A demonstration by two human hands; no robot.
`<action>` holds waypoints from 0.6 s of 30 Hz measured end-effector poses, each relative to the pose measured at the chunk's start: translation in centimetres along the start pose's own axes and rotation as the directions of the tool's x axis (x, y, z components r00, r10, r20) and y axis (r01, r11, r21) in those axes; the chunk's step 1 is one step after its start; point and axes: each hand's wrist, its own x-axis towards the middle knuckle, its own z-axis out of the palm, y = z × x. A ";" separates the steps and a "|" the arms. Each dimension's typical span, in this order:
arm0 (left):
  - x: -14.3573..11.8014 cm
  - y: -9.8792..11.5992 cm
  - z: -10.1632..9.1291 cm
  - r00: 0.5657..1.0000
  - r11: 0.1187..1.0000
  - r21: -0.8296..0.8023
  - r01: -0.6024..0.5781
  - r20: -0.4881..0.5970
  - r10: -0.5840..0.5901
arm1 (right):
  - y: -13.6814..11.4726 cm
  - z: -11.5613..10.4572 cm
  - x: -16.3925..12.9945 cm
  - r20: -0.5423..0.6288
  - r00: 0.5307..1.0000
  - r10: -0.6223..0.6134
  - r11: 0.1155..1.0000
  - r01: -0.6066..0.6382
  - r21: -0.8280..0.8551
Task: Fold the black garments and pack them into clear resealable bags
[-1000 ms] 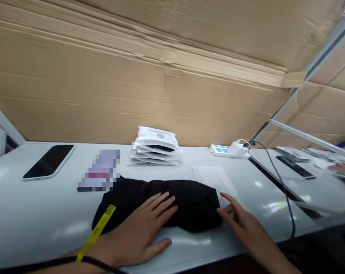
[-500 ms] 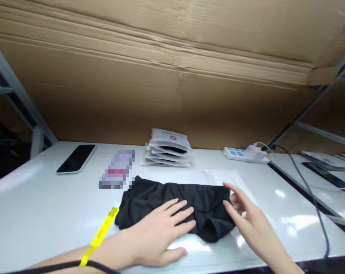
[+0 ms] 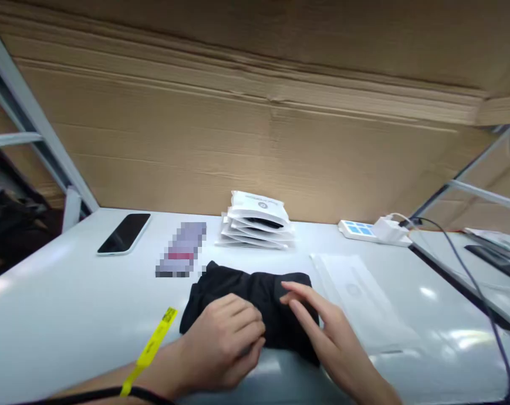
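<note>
On the white table (image 3: 48, 315) under cardboard, the left hand (image 3: 221, 343) curls gripping the folded black garment (image 3: 255, 304) while the right hand (image 3: 322, 332) presses flat, fingers extended; loosening could unfold it.

Hands (image 3: 275, 337) hide part of the black cloth (image 3: 255, 298).

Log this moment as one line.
left hand: on black cloth | right hand: flat on cloth | clear bag: beside
</note>
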 end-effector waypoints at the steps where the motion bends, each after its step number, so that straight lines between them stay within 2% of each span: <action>1: 0.1 -0.2 -0.3 0.999 1.000 0.001 0.012 0.030 -0.012 | 0.6 -0.3 -0.4 -0.076 0.997 -0.001 1.000 0.000 -0.007; 3: 0.3 -0.7 -0.8 0.990 0.999 0.000 0.053 0.128 -0.053 | 1.8 -0.5 -1.3 -0.178 0.983 -0.044 0.997 0.030 -0.077; 4: 0.3 -0.9 -0.9 0.980 0.997 0.009 0.081 0.184 -0.082 | 2.5 -0.3 -1.6 -0.166 0.983 -0.083 0.989 0.062 -0.133; 6: 0.4 -1.1 -0.9 0.947 0.989 0.013 0.145 0.289 -0.142 | 3.5 0.6 -2.1 -0.030 0.985 -0.172 0.957 0.160 -0.244; 8: 0.4 -1.1 -0.7 0.920 0.982 0.006 0.190 0.347 -0.181 | 4.2 1.7 -2.4 0.116 0.972 -0.204 0.919 0.231 -0.320; 10: 0.5 -1.0 -0.7 0.912 0.977 0.000 0.212 0.358 -0.198 | 4.4 2.5 -2.4 0.173 0.965 -0.199 0.900 0.249 -0.359; 12: 0.9 -1.0 -0.7 0.925 0.979 -0.009 0.203 0.330 -0.189 | 4.3 2.5 -2.3 0.141 0.975 -0.173 0.906 0.214 -0.366; 14: 1.4 -1.0 -0.9 0.935 0.987 -0.025 0.159 0.324 -0.142 | 4.3 1.8 -2.3 0.060 0.989 -0.137 0.924 0.150 -0.351; 18: 1.9 -1.2 -0.4 0.913 0.992 -0.069 0.106 0.401 -0.070 | 4.8 -0.5 -2.0 -0.144 0.990 -0.004 0.942 -0.045 -0.332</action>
